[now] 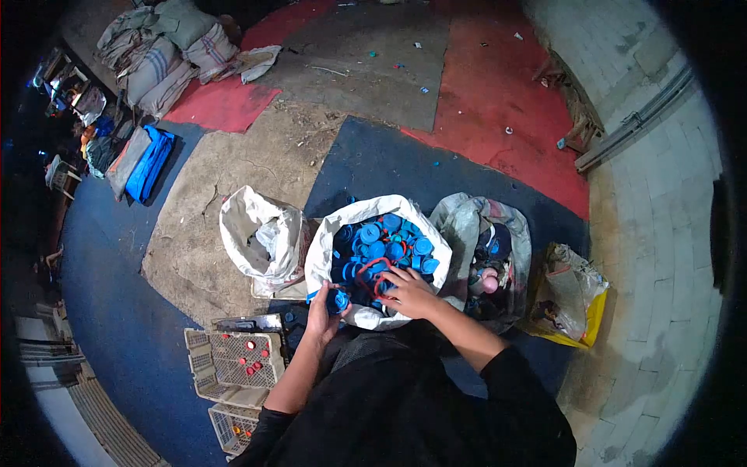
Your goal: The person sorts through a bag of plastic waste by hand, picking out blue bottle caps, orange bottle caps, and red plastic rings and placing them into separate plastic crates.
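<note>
A white woven sack stands open in front of me, filled with blue plastic caps. My left hand is at the sack's near left rim, its fingers closed round several blue bottle caps. Over the near right part of the sack, my right hand reaches in with fingers spread and touching the caps. Against its fingertips lies a red plastic loop; whether the fingers grip it is not clear. A few small red pieces show among the blue caps.
Left of the sack is another white sack; to the right stand a greyish sack of mixed items and a yellow-edged bag. Crates with red caps sit at lower left. A block wall runs along the right.
</note>
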